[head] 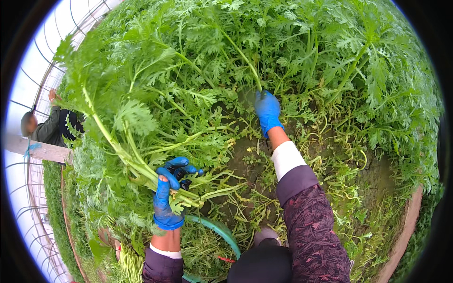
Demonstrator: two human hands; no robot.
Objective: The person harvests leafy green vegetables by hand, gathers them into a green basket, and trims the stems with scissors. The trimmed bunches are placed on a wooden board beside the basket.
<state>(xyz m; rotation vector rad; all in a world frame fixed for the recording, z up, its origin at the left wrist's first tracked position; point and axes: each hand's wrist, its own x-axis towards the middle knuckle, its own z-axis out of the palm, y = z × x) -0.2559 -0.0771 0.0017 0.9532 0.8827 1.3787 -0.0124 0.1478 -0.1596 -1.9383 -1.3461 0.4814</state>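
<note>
My left hand (169, 192), in a blue glove torn at the thumb, is closed around a bunch of garland chrysanthemum stems (120, 150). The leafy tops fan out to the upper left, and the thick stem ends poke out to the right of my fist. Farther forward, my right hand (268, 110), also blue-gloved, grips a green stem (244, 58) low down at the edge of the standing plants (283, 39). Its fingers face away from me, so whether they also hold a tool is hidden.
A green curved rim (219, 230) lies by my shoe (267, 236). Cut stems (130, 263) are piled at lower left. Yellowed trimmings (318, 155) litter the soil. A wooden beam (46, 150) crosses at left, with another person (49, 123) beyond it, near the greenhouse wall (28, 85).
</note>
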